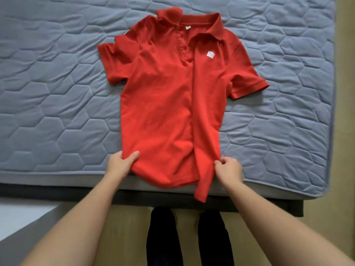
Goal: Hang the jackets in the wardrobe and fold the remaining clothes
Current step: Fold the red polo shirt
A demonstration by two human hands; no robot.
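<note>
red polo shirt [165, 104] was lying front side up on the bed [57, 93], spread over the blue quilted mattress cover, collar [211, 22] at the far end and hem toward the person. placket was open with the buttons [181, 45] showing, and there was a small white logo patch [210, 54] on the chest. both short sleeves stuck out sideways, the one on the picture's left a bit bunched up. left hand [120, 164] gripped the bottom corner on its side, thumb lying on top of the fabric. right hand [229, 169] pinched the opposite bottom edge, fingers [222, 162] curled tight on the cloth. a strip of hem on that side hung down over the edge of the bed. below that you could see the person's legs in dark trousers [161, 237] on a wooden floor [124, 227]
</note>
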